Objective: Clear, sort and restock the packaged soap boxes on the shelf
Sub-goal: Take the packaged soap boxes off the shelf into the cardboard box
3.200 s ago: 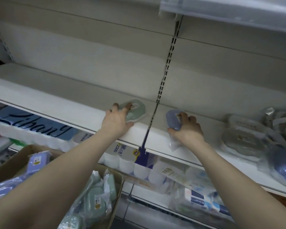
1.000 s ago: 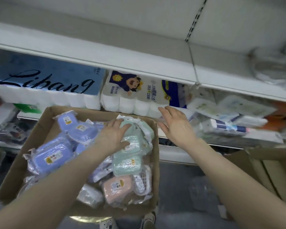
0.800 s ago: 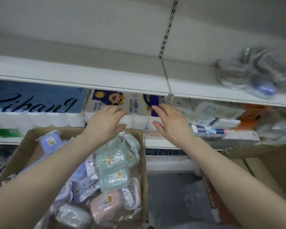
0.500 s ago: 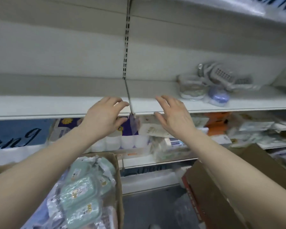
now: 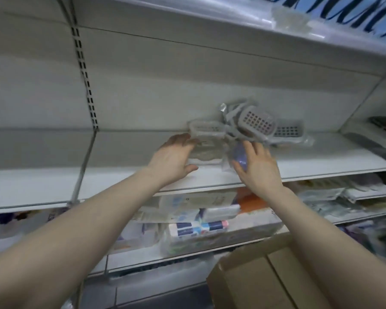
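A pile of plastic-wrapped grey soap boxes (image 5: pixel 257 122) lies at the back of the white shelf (image 5: pixel 125 177). A grey-green wrapped soap box (image 5: pixel 206 150) sits in front of the pile, and a purple wrapped soap box (image 5: pixel 240 156) lies to its right. My left hand (image 5: pixel 173 159) is at the left side of the grey-green box with fingers stretched out; its fingertips look to be touching the wrap. My right hand (image 5: pixel 257 166) is spread open over the purple box and hides part of it. Neither hand grips anything.
Packs of tissue and wipes (image 5: pixel 198 224) fill the shelf below. An open cardboard box (image 5: pixel 254 279) stands at the lower right. Above runs another shelf with blue packs (image 5: pixel 352 12). A slotted upright (image 5: pixel 85 79) divides the back wall.
Both hands have left the carton of soap boxes, risen, and moved right to the pile on the shelf. The view swung up and right; the carton is out of view.
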Demonstrator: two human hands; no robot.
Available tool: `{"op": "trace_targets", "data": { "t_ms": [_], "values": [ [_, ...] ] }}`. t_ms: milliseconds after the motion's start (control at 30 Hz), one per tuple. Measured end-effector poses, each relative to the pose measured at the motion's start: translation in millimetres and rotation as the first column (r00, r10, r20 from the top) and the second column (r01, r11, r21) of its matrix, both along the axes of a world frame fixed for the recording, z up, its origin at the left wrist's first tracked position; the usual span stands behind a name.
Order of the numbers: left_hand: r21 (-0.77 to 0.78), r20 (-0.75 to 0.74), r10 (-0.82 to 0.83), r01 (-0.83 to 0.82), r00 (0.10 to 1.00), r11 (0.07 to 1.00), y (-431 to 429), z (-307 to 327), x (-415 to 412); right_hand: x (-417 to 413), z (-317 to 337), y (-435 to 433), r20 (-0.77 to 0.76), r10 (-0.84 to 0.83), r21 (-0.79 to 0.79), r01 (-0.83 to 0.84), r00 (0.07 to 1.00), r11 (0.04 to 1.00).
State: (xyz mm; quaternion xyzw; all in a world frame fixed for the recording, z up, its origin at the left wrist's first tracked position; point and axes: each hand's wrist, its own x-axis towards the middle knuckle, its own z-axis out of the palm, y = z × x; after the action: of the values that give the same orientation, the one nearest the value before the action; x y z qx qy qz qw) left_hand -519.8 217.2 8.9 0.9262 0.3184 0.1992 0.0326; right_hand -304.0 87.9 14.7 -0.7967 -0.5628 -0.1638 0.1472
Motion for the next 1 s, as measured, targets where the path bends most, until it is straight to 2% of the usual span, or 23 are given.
{"op": "trace_targets", "data": {
  "t_ms": [233,500,667,833,1000],
  "values": [
    [-0.126,-0.148,0.068,-0.087,0.987,0.988,36,-19,65,50,-17,23,-0.123,-0.132,-0.112,0.118,0.984,0.987],
    [-0.198,-0.148,0.164,-0.192,0.975,0.961,30,-19,35,41,-29,50,-0.196,-0.197,-0.221,0.153,0.96,0.963],
    [-0.217,-0.122,0.201,-0.224,0.972,0.95,17,-21,-13,16,-27,45,-0.274,-0.236,-0.177,0.193,0.932,0.965],
    [-0.176,-0.025,0.242,-0.242,0.97,0.954,-3,-16,-74,-27,-23,23,-0.31,-0.139,-0.047,0.131,0.94,0.99],
    [-0.145,0.135,0.291,-0.272,0.947,0.952,-30,-5,-165,-107,-17,5,-0.335,0.013,0.117,0.028,0.942,0.993]
  ]
}}
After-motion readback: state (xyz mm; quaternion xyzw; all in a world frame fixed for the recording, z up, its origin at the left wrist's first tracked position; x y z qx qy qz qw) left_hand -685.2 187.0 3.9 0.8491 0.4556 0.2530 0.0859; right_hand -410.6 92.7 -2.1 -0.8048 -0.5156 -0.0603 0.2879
